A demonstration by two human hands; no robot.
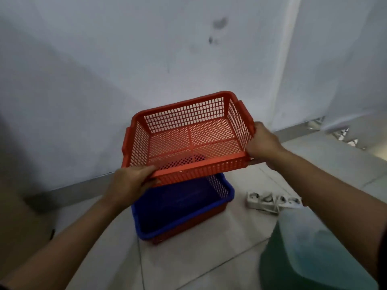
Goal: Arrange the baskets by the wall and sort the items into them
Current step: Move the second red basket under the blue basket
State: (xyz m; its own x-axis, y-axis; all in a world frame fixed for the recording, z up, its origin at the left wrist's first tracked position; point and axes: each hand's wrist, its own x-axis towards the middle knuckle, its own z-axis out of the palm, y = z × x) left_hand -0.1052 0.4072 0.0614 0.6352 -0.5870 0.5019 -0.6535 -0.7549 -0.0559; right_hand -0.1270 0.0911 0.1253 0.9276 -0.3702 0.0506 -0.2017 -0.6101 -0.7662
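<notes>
An empty orange mesh basket (189,120) is held in the air, tilted slightly, in front of the wall. My left hand (130,182) grips its near left corner and my right hand (262,142) grips its near right corner. Below it on the tiled floor sits a blue basket (229,190), nested inside another orange basket (188,223) whose side shows under the blue rim. The blue basket looks empty; its far part is hidden by the lifted basket.
A white power strip (274,201) with a cable lies on the floor to the right of the stacked baskets. A green translucent bin (314,254) stands at the lower right. The pale wall (146,70) rises close behind, with a grey skirting (83,186).
</notes>
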